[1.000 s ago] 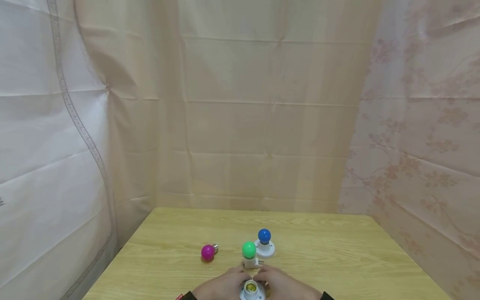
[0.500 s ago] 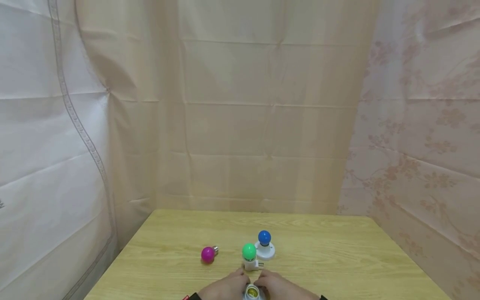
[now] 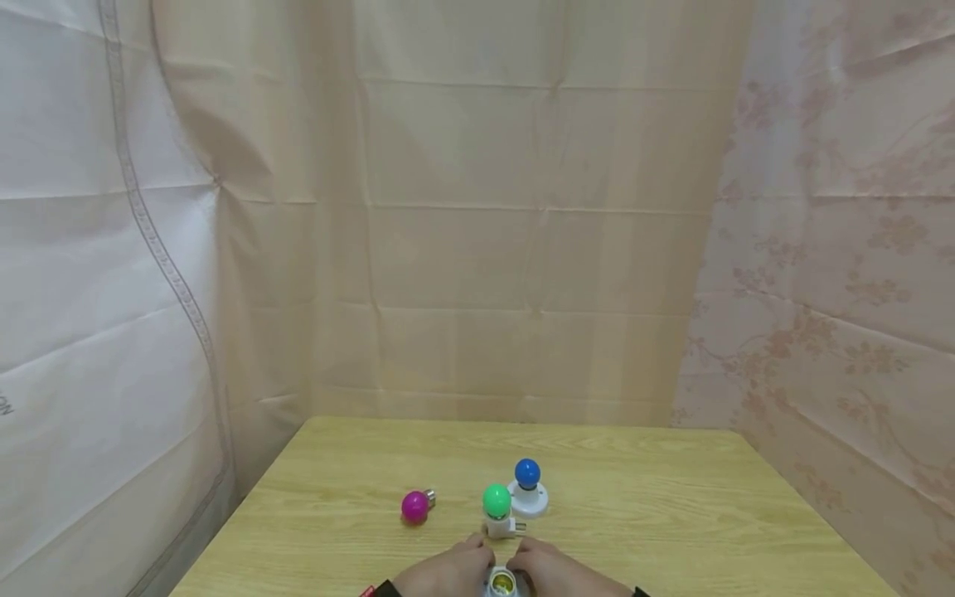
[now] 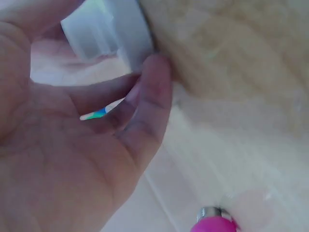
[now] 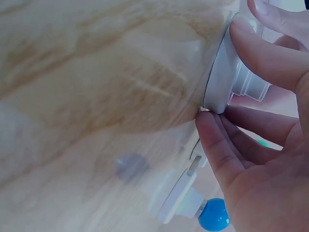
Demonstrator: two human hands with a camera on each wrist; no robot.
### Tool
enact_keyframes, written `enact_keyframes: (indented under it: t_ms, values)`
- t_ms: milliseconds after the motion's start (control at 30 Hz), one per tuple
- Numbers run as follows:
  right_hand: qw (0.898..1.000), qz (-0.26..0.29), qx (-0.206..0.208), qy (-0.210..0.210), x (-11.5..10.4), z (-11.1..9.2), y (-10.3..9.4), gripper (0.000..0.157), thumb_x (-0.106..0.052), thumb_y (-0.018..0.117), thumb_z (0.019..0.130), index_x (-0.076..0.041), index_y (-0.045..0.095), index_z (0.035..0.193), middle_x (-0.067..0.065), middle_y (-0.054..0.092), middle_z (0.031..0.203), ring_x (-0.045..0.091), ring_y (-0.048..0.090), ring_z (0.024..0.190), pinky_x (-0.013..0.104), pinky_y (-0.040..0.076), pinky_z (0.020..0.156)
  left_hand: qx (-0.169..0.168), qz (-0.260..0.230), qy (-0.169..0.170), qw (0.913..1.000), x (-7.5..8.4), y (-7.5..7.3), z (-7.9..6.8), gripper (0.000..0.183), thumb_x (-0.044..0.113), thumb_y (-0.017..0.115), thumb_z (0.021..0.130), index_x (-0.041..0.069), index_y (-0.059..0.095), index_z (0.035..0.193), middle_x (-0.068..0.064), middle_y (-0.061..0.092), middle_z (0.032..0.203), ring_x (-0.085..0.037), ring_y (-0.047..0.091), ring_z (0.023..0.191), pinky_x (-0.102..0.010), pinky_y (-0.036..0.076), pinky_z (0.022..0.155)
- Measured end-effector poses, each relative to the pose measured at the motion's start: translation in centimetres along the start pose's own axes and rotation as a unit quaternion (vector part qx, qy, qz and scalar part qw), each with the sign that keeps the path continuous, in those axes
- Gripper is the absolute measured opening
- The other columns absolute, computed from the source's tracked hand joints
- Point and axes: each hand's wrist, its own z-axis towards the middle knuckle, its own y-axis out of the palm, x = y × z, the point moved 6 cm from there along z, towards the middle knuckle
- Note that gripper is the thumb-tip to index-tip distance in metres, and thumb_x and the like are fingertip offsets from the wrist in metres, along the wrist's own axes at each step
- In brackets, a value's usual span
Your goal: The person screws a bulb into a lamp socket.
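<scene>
While both hands work at the same object, the empty white socket (image 3: 503,584) is located on the near side of the green bulb (image 3: 496,501), its mouth turned upward. The grip of the left hand (image 3: 453,570) and that of the right hand (image 3: 563,574) are both clamped on this socket: in the wrist views, thumb and fingers take the round base (image 5: 222,72) by its rim. Whether this base lies fully flat on the surface (image 3: 671,514), I cannot tell. To do this holding well, I would press equally from both sides, keep the fingertips low at the rim, and leave the mouth level and uncovered; if one hand pulls more, the base may tip or turn. Compared with one second ago, the socket is a little farther from the green bulb, toward the person, and less of its base shows between the hands. The magenta bulb (image 3: 414,507), lying left of the green bulb, and the blue bulb (image 3: 527,473), upright behind it and slightly right, seem to have kept their places.
</scene>
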Motion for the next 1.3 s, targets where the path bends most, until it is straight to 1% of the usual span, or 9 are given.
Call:
enact_keyframes:
  t_ms: [133, 333, 433, 600, 700, 867, 967, 1133, 1300]
  values:
    - [1.000, -0.014, -0.011, 0.001, -0.2, 0.0, 0.1, 0.029, -0.030, 0.070, 0.078, -0.016, 0.062, 0.102, -0.013, 0.049, 0.091, 0.002, 0.047, 0.081, 0.024, 0.044, 0.069, 0.009, -0.005, 0.034, 0.9994, -0.6, -1.8, -1.0, 0.039, 0.024, 0.075, 0.070, 0.013, 0.060, 0.104, 0.005, 0.050, 0.087, -0.007, 0.049, 0.074, -0.027, 0.045, 0.064]
    - [0.998, -0.061, -0.013, 0.011, -0.5, 0.1, 0.0, 0.035, -0.036, 0.070, 0.077, -0.018, 0.062, 0.105, -0.014, 0.048, 0.089, 0.000, 0.047, 0.078, 0.023, 0.045, 0.066, 0.141, -0.013, 0.066, 0.9878, -2.8, -6.4, -2.1, 0.038, 0.017, 0.072, 0.073, 0.005, 0.056, 0.106, -0.003, 0.052, 0.090, -0.012, 0.050, 0.075, -0.030, 0.045, 0.065]
    - [0.998, -0.059, -0.013, 0.014, -0.5, 0.1, -0.1, 0.037, -0.038, 0.071, 0.075, -0.017, 0.062, 0.105, -0.013, 0.048, 0.089, 0.001, 0.047, 0.077, 0.023, 0.045, 0.066, 0.216, -0.007, 0.048, 0.9751, -4.3, -8.1, -2.1, 0.043, 0.023, 0.073, 0.075, 0.005, 0.054, 0.109, -0.005, 0.049, 0.095, -0.016, 0.049, 0.079, -0.032, 0.045, 0.066]
    - [0.998, -0.051, -0.011, 0.019, -0.5, 0.1, -0.1, 0.037, -0.037, 0.073, 0.074, -0.017, 0.063, 0.104, -0.012, 0.048, 0.088, 0.001, 0.047, 0.076, 0.023, 0.045, 0.065, 0.304, 0.093, -0.012, 0.9480, -5.9, -9.4, -2.2, 0.070, 0.033, 0.078, 0.068, 0.003, 0.046, 0.123, -0.012, 0.047, 0.108, -0.025, 0.047, 0.089, -0.033, 0.045, 0.062]
    - [0.998, -0.048, -0.013, 0.025, -0.4, 0.2, 0.0, 0.036, -0.036, 0.072, 0.075, -0.017, 0.063, 0.104, -0.013, 0.048, 0.088, 0.001, 0.047, 0.076, 0.023, 0.045, 0.065, 0.303, 0.124, -0.041, 0.9440, -6.7, -9.3, -2.2, 0.079, 0.033, 0.079, 0.066, 0.001, 0.042, 0.128, -0.017, 0.047, 0.108, -0.030, 0.048, 0.089, -0.037, 0.046, 0.062]
    - [0.998, -0.048, -0.013, 0.024, -0.5, 0.2, 0.1, 0.035, -0.035, 0.072, 0.075, -0.017, 0.063, 0.104, -0.013, 0.049, 0.088, 0.002, 0.047, 0.077, 0.023, 0.045, 0.065, 0.266, 0.101, -0.056, 0.9570, -7.9, -8.6, -1.6, 0.072, 0.026, 0.077, 0.069, 0.000, 0.044, 0.127, -0.021, 0.050, 0.109, -0.032, 0.052, 0.089, -0.046, 0.047, 0.072]
    - [0.998, -0.056, -0.012, 0.016, -0.6, 0.0, 0.1, 0.035, -0.036, 0.071, 0.076, -0.018, 0.062, 0.104, -0.013, 0.049, 0.088, 0.001, 0.047, 0.077, 0.023, 0.045, 0.065, 0.253, 0.088, -0.047, 0.9624, -8.3, -8.3, -1.4, 0.063, 0.020, 0.076, 0.071, -0.001, 0.047, 0.123, -0.018, 0.053, 0.104, -0.027, 0.053, 0.086, -0.044, 0.046, 0.074]
    - [0.996, -0.089, -0.011, 0.002, -0.9, 0.0, 0.0, 0.036, -0.039, 0.070, 0.077, -0.018, 0.062, 0.105, -0.014, 0.048, 0.089, 0.000, 0.045, 0.077, 0.022, 0.044, 0.065, 0.254, 0.099, -0.029, 0.9618, -8.6, -8.1, -0.9, 0.037, 0.016, 0.075, 0.073, 0.002, 0.054, 0.100, -0.006, 0.052, 0.082, -0.019, 0.049, 0.071, -0.036, 0.044, 0.062]
    - [0.994, -0.105, -0.014, -0.009, -1.0, 0.0, 0.1, 0.035, -0.040, 0.069, 0.078, -0.018, 0.062, 0.105, -0.015, 0.047, 0.089, 0.000, 0.045, 0.077, 0.021, 0.044, 0.065, 0.254, 0.088, -0.031, 0.9627, -8.9, -8.1, -0.5, 0.027, 0.013, 0.073, 0.073, 0.005, 0.052, 0.090, -0.002, 0.048, 0.076, -0.016, 0.046, 0.067, -0.034, 0.042, 0.059]
